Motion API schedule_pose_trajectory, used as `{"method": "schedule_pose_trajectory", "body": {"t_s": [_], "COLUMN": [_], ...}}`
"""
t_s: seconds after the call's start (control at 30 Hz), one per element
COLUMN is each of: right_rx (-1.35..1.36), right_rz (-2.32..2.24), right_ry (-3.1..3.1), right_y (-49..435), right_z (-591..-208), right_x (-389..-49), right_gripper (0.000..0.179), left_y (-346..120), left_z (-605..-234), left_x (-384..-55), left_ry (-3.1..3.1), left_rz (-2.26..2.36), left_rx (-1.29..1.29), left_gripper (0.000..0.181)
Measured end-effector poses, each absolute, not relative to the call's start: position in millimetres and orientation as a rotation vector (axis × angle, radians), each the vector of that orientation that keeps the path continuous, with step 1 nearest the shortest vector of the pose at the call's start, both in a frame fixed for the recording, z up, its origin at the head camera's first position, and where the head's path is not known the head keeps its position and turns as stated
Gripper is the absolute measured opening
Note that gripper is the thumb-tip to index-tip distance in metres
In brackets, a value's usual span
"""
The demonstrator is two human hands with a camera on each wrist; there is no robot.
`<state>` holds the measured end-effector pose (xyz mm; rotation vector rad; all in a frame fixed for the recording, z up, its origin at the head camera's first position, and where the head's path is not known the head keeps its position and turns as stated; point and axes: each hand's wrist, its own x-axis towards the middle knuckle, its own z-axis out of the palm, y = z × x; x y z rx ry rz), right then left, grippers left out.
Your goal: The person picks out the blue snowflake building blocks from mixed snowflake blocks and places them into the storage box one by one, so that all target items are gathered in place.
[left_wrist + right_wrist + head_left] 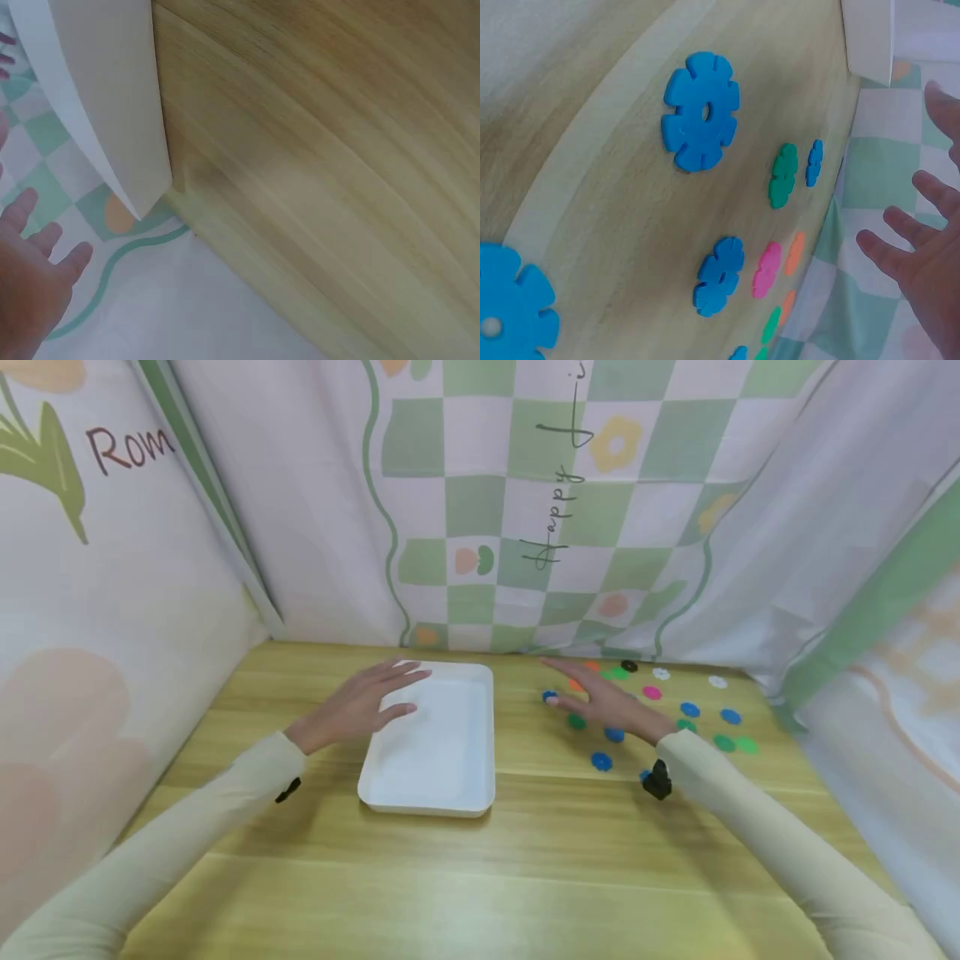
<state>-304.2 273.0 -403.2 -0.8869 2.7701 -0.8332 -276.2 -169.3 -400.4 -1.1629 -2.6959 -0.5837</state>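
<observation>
A white rectangular tray (442, 735) lies on the wooden table, its long sides running front to back. My left hand (363, 703) is over the tray's left rim with fingers extended and nothing in its grasp; the left wrist view shows its spread fingers beside the tray's wall (120, 105). To the right, my right hand (600, 697) hovers above scattered flower-shaped plastic discs, fingers straight and holding nothing. Near it lie a blue disc (602, 762), a green disc (576, 722) and a pink disc (652, 692). The right wrist view shows a notched blue disc (701, 112) with a central hole.
More discs spread toward the back right, among them a black one (629, 666) and a white one (717, 682). Behind the wooden table (420, 885) hangs a green-checked curtain (540, 510). Printed cloth (82, 635) walls the left side, and more fabric the right.
</observation>
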Motion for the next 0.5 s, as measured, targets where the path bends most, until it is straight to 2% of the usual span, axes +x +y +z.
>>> {"method": "schedule_pose_trajectory", "body": {"t_s": [0.27,0.5], "right_rx": [-0.805,-0.808], "right_rz": [-0.986,-1.111], "right_ry": [2.622,2.542], "right_y": [280,288], "right_z": [-408,-414], "right_x": [-313,-322], "right_gripper": [0.074,0.068], "left_y": [-182,-187], "left_z": [-406,-414], "left_x": [-282,-283], "left_ry": [-2.833,-2.87], "left_rz": [-0.822,-1.228], "left_rx": [-1.013,-0.833], "left_gripper": [0.057,0.067]}}
